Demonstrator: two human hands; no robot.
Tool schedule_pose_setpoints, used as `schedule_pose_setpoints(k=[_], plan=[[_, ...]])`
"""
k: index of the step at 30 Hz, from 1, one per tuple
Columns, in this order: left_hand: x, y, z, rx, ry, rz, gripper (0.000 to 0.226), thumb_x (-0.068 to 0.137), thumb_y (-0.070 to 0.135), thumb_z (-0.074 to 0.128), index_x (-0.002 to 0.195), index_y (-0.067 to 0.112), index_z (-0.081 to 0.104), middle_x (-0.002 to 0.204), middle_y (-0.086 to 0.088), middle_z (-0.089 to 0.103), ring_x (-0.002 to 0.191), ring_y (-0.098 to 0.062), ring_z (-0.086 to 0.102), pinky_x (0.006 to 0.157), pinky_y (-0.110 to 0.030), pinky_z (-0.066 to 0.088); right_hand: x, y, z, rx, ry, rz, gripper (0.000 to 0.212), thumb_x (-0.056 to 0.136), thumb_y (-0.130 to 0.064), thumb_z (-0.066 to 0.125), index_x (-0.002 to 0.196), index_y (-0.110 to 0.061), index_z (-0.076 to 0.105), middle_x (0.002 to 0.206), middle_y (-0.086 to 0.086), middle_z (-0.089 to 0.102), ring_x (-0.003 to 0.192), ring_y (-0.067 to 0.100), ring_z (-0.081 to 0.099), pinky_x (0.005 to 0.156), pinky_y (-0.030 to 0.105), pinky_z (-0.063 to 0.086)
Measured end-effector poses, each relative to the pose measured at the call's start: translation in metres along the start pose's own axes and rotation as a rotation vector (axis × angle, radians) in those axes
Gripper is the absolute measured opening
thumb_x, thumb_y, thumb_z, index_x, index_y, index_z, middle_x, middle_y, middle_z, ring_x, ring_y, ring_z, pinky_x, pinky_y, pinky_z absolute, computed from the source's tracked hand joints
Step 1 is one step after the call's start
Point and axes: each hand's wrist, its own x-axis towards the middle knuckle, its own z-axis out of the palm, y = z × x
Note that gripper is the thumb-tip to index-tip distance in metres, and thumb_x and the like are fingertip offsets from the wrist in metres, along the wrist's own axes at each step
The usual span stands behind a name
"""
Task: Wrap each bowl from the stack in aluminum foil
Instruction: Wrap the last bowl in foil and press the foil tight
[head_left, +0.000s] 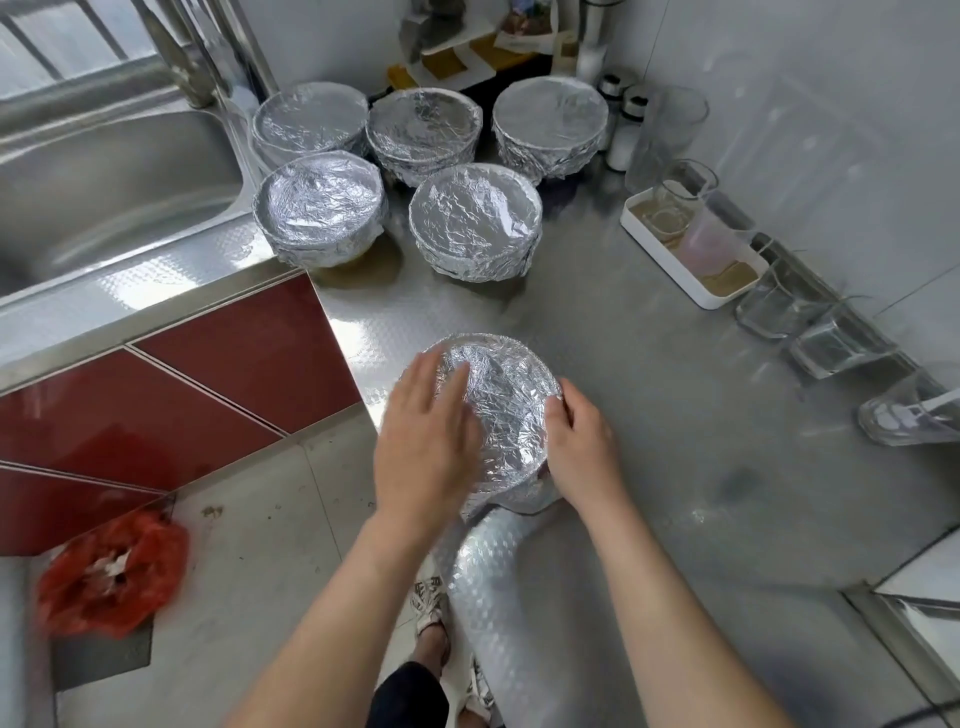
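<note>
Nearing the end, it seems: five foil-wrapped bowls (423, 135) stand behind, the left hand (426, 431) lies flat on a sixth bowl (506, 400), the right hand (582, 447) curls round its foil-covered rim, and no bare stack shows.

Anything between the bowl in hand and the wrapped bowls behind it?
Head view: only bare steel counter between the held bowl and nearest wrapped bowl.
</note>
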Motion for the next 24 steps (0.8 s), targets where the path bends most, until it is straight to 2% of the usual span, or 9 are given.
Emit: schedule_pose_setpoints(k=[3, 6, 8, 9, 11, 15, 18, 20, 24], plan=[[0.011, -0.016, -0.002, -0.106, -0.072, -0.26, 0.051, 0.101, 0.019, 0.041, 0.149, 0.003, 0.033, 0.159, -0.018, 0.02, 0.148, -0.032, 0.015, 0.121, -0.038, 0.011, 0.0, -0.001, 0.01, -0.078, 0.046, 0.004, 0.038, 0.103, -0.022, 0.036, 0.129, -0.002, 0.054, 0.126, 0.019, 0.06, 0.116, 0.033, 0.054, 0.087, 0.032, 0.038], [0.009, -0.009, 0.002, -0.218, -0.134, -0.328, 0.061, 0.102, 0.018, 0.042, 0.153, -0.001, 0.014, 0.162, -0.014, 0.01, 0.151, -0.022, 0.006, 0.118, -0.023, 0.0, 0.0, -0.01, 0.013, -0.183, 0.092, 0.03, 0.037, 0.104, -0.018, 0.033, 0.129, -0.001, 0.054, 0.126, 0.02, 0.06, 0.115, 0.034, 0.054, 0.089, 0.036, 0.037], [0.006, -0.007, 0.004, -0.27, -0.138, -0.377, 0.06, 0.101, 0.016, 0.043, 0.15, -0.007, 0.018, 0.16, -0.02, 0.017, 0.149, -0.03, 0.013, 0.122, -0.029, 0.005, 0.003, -0.013, 0.011, -0.213, 0.109, 0.034, 0.034, 0.104, -0.018, 0.034, 0.124, -0.001, 0.056, 0.123, 0.021, 0.061, 0.113, 0.037, 0.055, 0.087, 0.038, 0.038], [0.004, -0.009, 0.005, -0.291, -0.138, -0.417, 0.057, 0.099, 0.014, 0.044, 0.146, -0.011, 0.024, 0.155, -0.026, 0.025, 0.144, -0.038, 0.021, 0.122, -0.041, 0.014, 0.004, -0.014, 0.011, -0.214, 0.104, 0.029, 0.034, 0.104, -0.018, 0.034, 0.125, -0.002, 0.056, 0.124, 0.021, 0.061, 0.113, 0.037, 0.055, 0.089, 0.038, 0.038], [-0.003, -0.01, 0.007, -0.299, -0.11, -0.458, 0.049, 0.096, 0.014, 0.043, 0.135, -0.013, 0.033, 0.138, -0.032, 0.039, 0.128, -0.045, 0.036, 0.109, -0.055, 0.032, 0.007, -0.016, 0.006, -0.15, 0.042, 0.018, 0.039, 0.104, -0.021, 0.035, 0.135, -0.005, 0.051, 0.134, 0.017, 0.057, 0.123, 0.032, 0.051, 0.096, 0.033, 0.036], [-0.015, -0.009, 0.0, -0.212, -0.03, -0.439, 0.051, 0.1, 0.02, 0.041, 0.149, 0.008, 0.032, 0.13, -0.007, 0.051, 0.118, -0.024, 0.049, 0.089, -0.03, 0.036, 0.014, -0.022, -0.009, -0.014, -0.232, 0.016, 0.054, 0.104, -0.038, 0.034, 0.153, -0.018, 0.024, 0.156, 0.004, 0.032, 0.143, 0.02, 0.03, 0.111, 0.024, 0.022], [-0.004, -0.014, -0.003, -0.178, 0.004, -0.544, 0.04, 0.1, 0.022, 0.04, 0.138, 0.015, 0.048, 0.12, -0.005, 0.061, 0.111, -0.026, 0.056, 0.08, -0.029, 0.032, 0.016, -0.021, -0.011, -0.044, -0.287, -0.004, 0.054, 0.104, -0.04, 0.032, 0.153, -0.02, 0.023, 0.156, 0.002, 0.031, 0.143, 0.019, 0.028, 0.11, 0.023, 0.021], [0.006, -0.016, -0.002, -0.223, 0.004, -0.586, 0.038, 0.1, 0.022, 0.041, 0.135, 0.014, 0.052, 0.122, -0.007, 0.061, 0.112, -0.026, 0.056, 0.082, -0.028, 0.033, 0.015, -0.019, -0.007, -0.075, -0.202, -0.048, 0.047, 0.106, -0.029, 0.032, 0.15, -0.013, 0.032, 0.151, 0.008, 0.04, 0.139, 0.022, 0.036, 0.104, 0.021, 0.026], [0.019, -0.021, -0.006, -0.351, -0.073, -0.556, 0.049, 0.1, 0.031, 0.045, 0.148, 0.021, 0.039, 0.143, -0.005, 0.052, 0.127, -0.023, 0.052, 0.104, -0.035, 0.039, 0.016, -0.015, -0.002, -0.085, -0.102, -0.104, 0.04, 0.105, -0.021, 0.034, 0.142, -0.008, 0.045, 0.141, 0.011, 0.052, 0.129, 0.025, 0.047, 0.093, 0.016, 0.03]])
